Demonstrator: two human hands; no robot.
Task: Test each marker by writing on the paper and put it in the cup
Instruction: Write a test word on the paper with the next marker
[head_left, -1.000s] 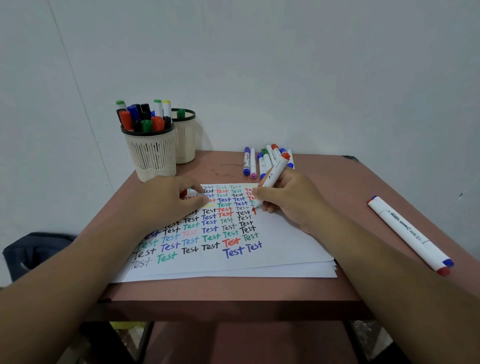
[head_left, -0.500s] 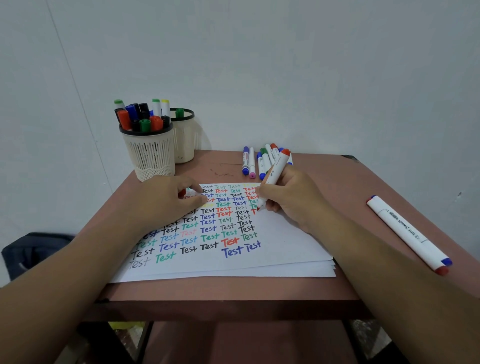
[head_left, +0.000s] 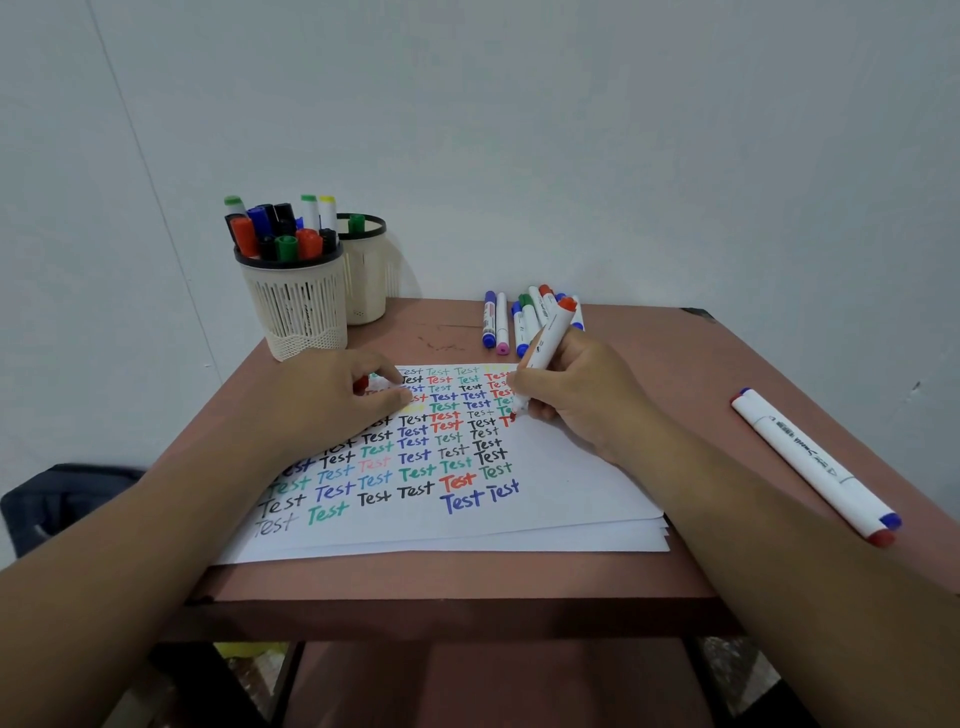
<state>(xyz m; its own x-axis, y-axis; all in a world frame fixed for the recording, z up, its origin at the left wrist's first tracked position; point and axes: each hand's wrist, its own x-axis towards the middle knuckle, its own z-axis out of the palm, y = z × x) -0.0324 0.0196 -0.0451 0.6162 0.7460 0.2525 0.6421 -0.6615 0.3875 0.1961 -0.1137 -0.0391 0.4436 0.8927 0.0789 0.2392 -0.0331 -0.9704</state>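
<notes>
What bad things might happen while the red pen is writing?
1. The right hand rests on the paper beside the fresh red writing, so it might smear wet ink.
2. The left hand pinches the small red cap; it might slip out and roll away.
3. The long marker lies near the table's right edge, where an arm might knock it off.

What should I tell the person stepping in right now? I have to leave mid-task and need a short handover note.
Right hand: grips the red marker, tip on the paper, writing.
Left hand: rests on the paper, pinching a red cap.
Front cup is full of markers; the cup behind shows one green cap.
Done: many rows of "Test" written.
Left: finish this word, cap the marker, put it in a cup; then test the loose markers at the table's far edge and the long markers on the right.
</notes>
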